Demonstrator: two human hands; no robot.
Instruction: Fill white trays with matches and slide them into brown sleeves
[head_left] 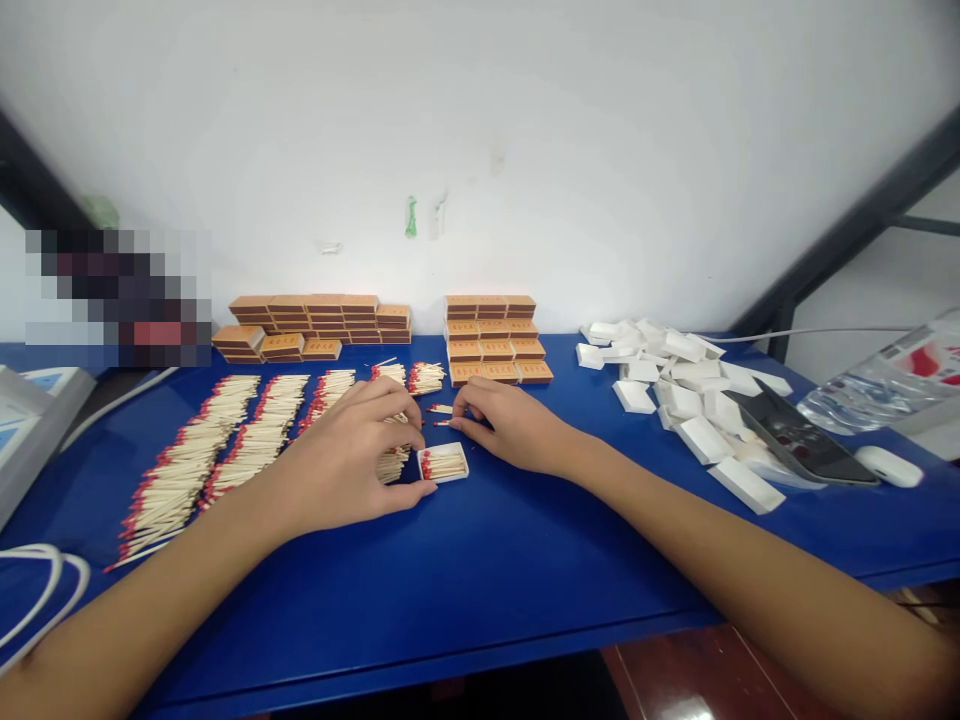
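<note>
Tray [464, 461] on table [450, 570] between your hands, partly filled with matches [445, 466]. Your left hand [349, 450] brackets tray's left end, apparently to steady it. Your right hand's [511, 424] fingertips at loose matches [441, 409] beyond; can't tell whether either hand grips.

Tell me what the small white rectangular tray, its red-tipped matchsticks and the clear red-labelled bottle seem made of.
Small white rectangular tray: probably matte paperboard, given its thin walls. Red-tipped matchsticks: likely bare wood, dull and straw-coloured. Clear red-labelled bottle: apparently glossy plastic, see-through with bright highlights.
</note>
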